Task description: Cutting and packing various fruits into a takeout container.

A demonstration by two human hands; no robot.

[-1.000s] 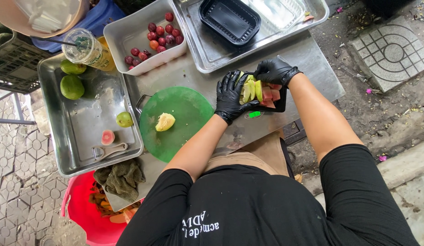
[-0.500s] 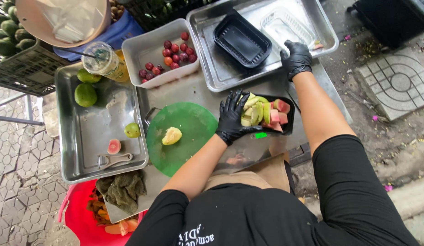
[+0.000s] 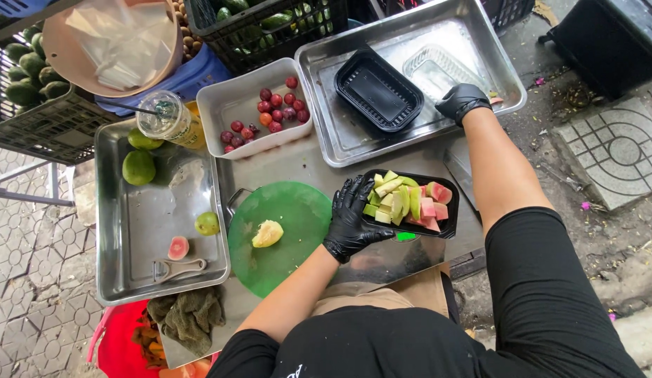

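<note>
Steel bench (image 3: 284, 164): big far tray (image 3: 340, 143) holds an empty black container (image 3: 378, 89) and a clear lid (image 3: 438, 70). Right hand (image 3: 460, 102) curled at the lid, grip unclear. Left hand (image 3: 350, 220) grips the filled fruit container (image 3: 410, 203), near centre: light, flexible, hold by rim.

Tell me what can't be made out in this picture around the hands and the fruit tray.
Head view only:
- Right hand: fingertips curl over the clear plastic lid, so the grip is unclear.
- Black plastic tray of cut fruit: left hand covers its near-left corner.
- Red bucket: cut off by the bottom edge.
</note>
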